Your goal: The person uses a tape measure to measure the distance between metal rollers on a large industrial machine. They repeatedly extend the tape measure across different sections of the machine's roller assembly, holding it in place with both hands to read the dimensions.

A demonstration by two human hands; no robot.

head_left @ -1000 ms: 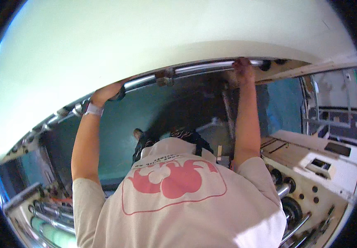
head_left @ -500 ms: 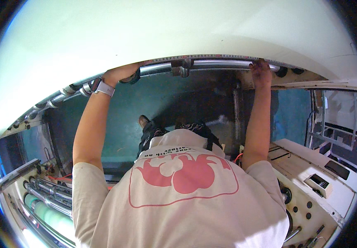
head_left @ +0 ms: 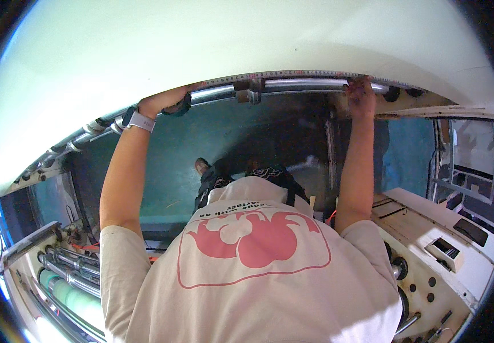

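A long measuring tape (head_left: 281, 74) runs along the lower edge of a large white sheet or roll surface (head_left: 247, 34), just above a shiny metal bar (head_left: 310, 84). At its left end is my left hand (head_left: 164, 102), closed on the tape, with its fingertips partly hidden by the white edge. A dark rounded object (head_left: 181, 107) lies below that palm; whether it is held or part of the bar I cannot tell. Farther right, my right hand (head_left: 361, 96) has its fingers curled up against the tape. The tape continues past them to the right.
A bracket (head_left: 250, 90) sits on the bar between my hands. More metal rollers (head_left: 75, 280) lie at the lower left. A pale machine housing (head_left: 424, 223) with knobs stands at the lower right. Below is a greenish floor (head_left: 167, 154), with a metal frame (head_left: 475, 183) at the far right.
The view has shifted slightly, so the bar and bracket appear a little higher and further left. Both hands keep their places along the tape.
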